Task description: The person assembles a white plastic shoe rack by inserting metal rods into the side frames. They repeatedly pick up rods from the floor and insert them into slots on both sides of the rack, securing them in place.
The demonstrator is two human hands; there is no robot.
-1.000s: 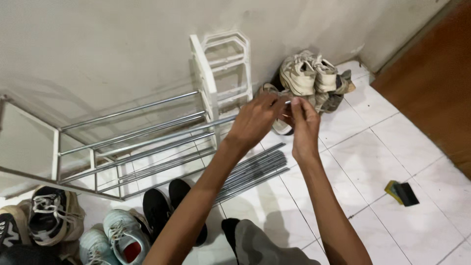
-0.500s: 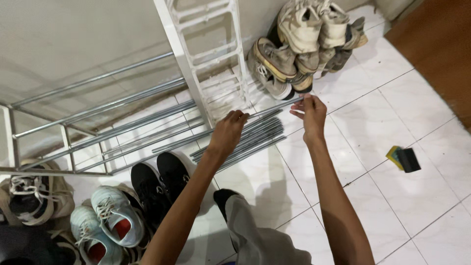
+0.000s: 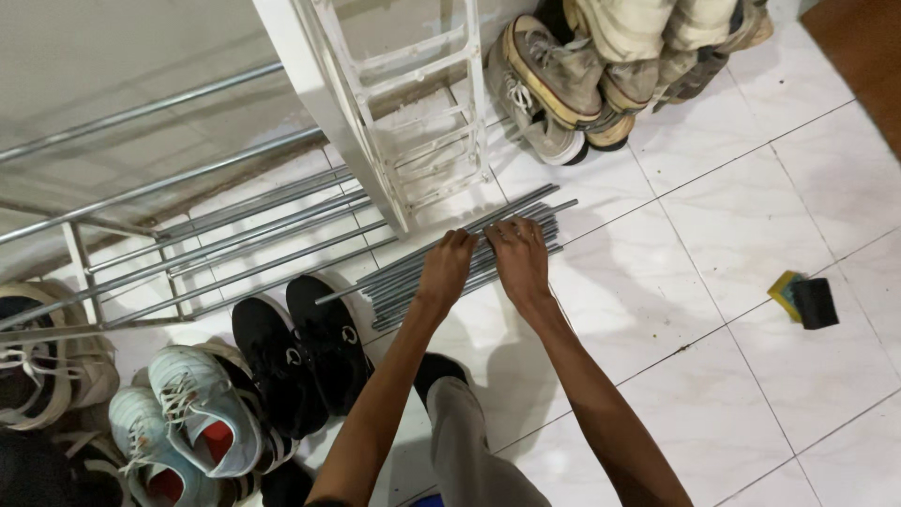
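Both hands, the left hand (image 3: 447,268) and right hand (image 3: 518,255), curl down onto the bundle of metal rods (image 3: 469,255) lying on the tiled floor (image 3: 713,235) beside the white rack frame (image 3: 394,122), seemingly gripping one rod, which lifting clear calls for a firmer pinch.

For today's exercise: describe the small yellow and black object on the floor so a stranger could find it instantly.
Start from the white tiled floor and look far right of the metal rods. The sponge lies alone there: a small block, yellow one side, black the other, the only coloured thing on those tiles.

Even, soft indoor light; faint arm shadows fall on the glossy white tiles (image 3: 713,244), focus sharp throughout.
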